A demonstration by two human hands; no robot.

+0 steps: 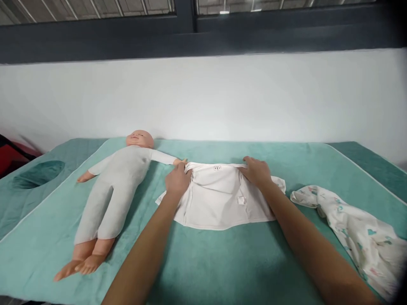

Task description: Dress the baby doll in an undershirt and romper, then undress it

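A small white baby shirt (pixel 216 199) lies spread on the green bed cover, its inside facing up with a label near the top edge. My left hand (pixel 178 180) grips its upper left corner, fingers closed on the cloth. At the upper right, my right hand (pixel 258 171) pinches the same edge. Patterned cloth shows at the shirt's right end, beyond my right wrist. Left of the shirt, a baby doll (pixel 119 182) in a pale body suit lies on its back, one hand close to my left fingers.
A white patterned baby garment (pixel 359 233) lies crumpled at the right. The green cover (pixel 222 267) spreads over the bed, with a dark oval opening (pixel 40 174) at the left. Behind stands a white wall (pixel 210 97) below a dark window frame (pixel 127 38). Something red and black (pixel 12 154) sits at far left.
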